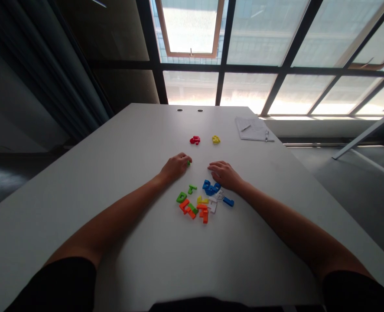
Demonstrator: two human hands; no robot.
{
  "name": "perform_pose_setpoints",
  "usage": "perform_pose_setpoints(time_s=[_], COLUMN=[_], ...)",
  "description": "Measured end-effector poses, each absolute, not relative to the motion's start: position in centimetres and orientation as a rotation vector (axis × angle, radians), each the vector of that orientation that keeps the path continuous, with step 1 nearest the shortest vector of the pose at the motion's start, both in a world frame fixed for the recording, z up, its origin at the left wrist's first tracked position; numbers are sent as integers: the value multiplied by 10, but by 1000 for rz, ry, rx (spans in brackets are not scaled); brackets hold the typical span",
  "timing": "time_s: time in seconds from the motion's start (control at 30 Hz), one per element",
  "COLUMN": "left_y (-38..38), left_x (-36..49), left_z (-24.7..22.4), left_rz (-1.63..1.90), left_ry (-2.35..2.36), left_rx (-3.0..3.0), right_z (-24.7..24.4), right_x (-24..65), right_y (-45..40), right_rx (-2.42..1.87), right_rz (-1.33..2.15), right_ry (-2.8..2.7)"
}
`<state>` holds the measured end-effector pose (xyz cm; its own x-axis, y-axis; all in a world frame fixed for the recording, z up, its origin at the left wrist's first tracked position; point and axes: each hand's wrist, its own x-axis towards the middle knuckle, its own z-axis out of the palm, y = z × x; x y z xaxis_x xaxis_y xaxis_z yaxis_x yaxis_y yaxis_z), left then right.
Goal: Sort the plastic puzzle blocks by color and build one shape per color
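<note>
Left hand: palm down on the counter, fingers curled, fingertips against a small green plastic piece. The piece sits mid-counter, mostly hidden by the fingers; its direction and long axis cannot be made out, nor whether it is pinched.

Right hand: palm down, fingers loosely spread, holding nothing, just beside a blue plastic piece.

Heap of coloured plastic pieces: green, orange, yellow, white and blue, overlapping, between and nearer than the hands. Red piece and yellow piece: well apart, toward the far edge. Papers with a pen: near the far right corner.
</note>
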<state>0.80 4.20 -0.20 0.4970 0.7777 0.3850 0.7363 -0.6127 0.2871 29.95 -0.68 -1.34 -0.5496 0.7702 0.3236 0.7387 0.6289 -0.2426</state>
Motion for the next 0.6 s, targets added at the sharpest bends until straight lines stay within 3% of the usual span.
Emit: perform_pose_setpoints(time_s=[0.6], left_y=[67], left_x=[28], left_z=[-3], left_rz=[968], left_ry=[1197], left_rx=[2417], right_z=[-16], right_x=[301], right_y=[-5], right_rx=[-1174], right_rz=[113], right_ry=[-2451])
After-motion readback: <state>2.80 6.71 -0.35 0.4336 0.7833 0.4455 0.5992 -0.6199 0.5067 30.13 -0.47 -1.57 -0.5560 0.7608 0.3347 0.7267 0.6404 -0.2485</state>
